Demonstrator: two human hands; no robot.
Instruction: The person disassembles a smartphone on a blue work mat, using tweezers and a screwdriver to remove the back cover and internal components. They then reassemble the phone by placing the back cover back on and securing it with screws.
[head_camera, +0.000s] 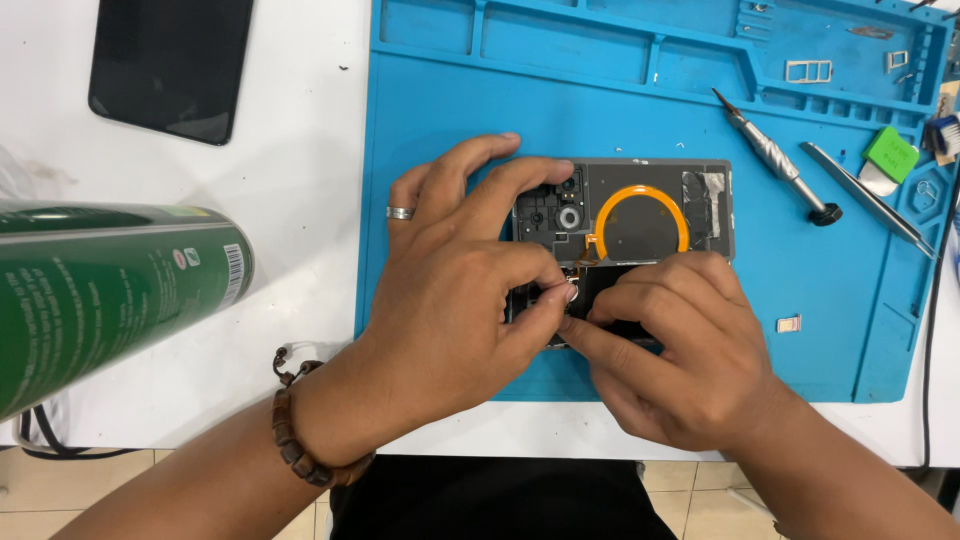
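Left hand (450, 300) curled over the opened phone (625, 225), index and middle fingers draped on its top-left corner, apparently to pin it down; thumb tip pinched toward a small part at the phone's middle, too small to identify; ring on one finger, bead bracelet (300, 445) at the wrist; right hand (670, 350) bunched, fingertips pressed together at the same spot, meeting the left thumb; phone lies back-off on the blue work mat (450, 120), orange coil ring (640, 215) and camera area exposed; screwdriver (775, 160) and tweezers (865, 200) parked just right of it, within reach; green spray can (100, 290) on its side at left; dark phone (170, 65) on the white table (300, 180), well apart.
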